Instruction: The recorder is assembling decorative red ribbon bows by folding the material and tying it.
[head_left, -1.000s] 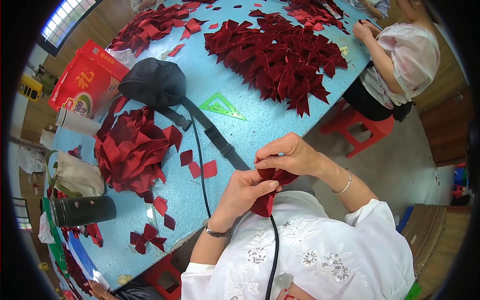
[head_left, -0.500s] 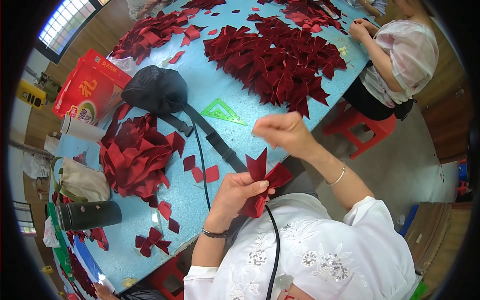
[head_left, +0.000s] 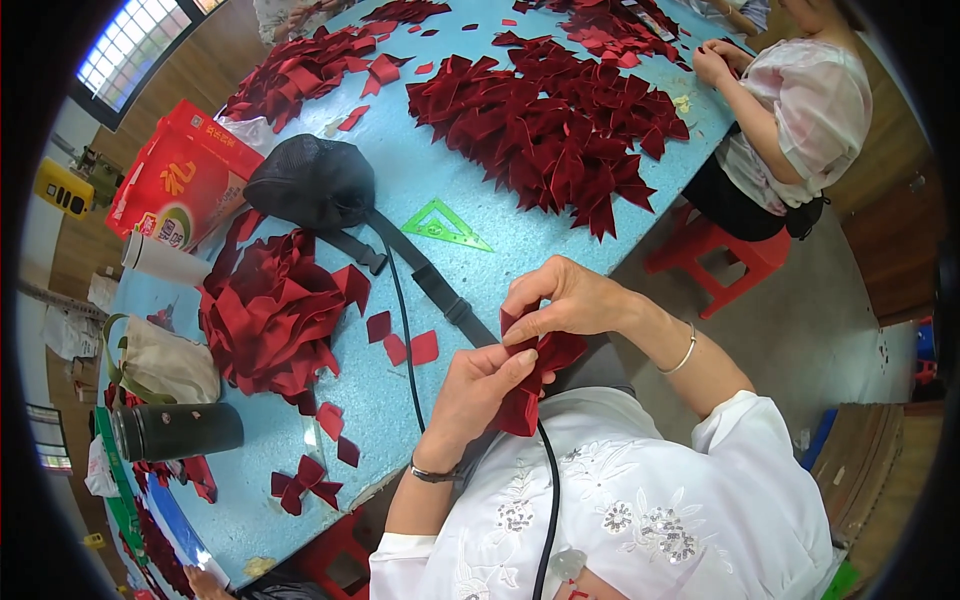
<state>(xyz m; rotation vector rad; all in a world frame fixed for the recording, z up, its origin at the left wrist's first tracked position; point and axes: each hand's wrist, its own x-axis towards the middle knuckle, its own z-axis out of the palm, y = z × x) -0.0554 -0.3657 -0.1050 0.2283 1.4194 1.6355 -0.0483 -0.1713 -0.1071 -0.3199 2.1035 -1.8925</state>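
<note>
Over my lap, just past the table's edge, a dark red velvet bow [head_left: 519, 408] is pinched in both hands. My left hand [head_left: 482, 385] grips its middle between thumb and fingers. From the right, my right hand [head_left: 568, 300] closes thumb and fingers on the bow's upper end, partly covering it. To the left of my hands lies a loose pile of red fabric pieces [head_left: 270, 320], with several small red scraps [head_left: 425, 347] beside it. One finished-looking red bow [head_left: 305, 484] rests near the table's front edge.
A large heap of red bows [head_left: 545, 130] covers the far middle of the blue table [head_left: 400, 270]. Around it are a green set square [head_left: 447, 225], a black bag [head_left: 312, 180] with straps, a red gift bag [head_left: 185, 172] and a dark bottle [head_left: 180, 430]. A co-worker [head_left: 800, 120] sits at the right.
My right hand has come down from above the bow and now grips its upper end. My left hand keeps its hold and has barely moved.
</note>
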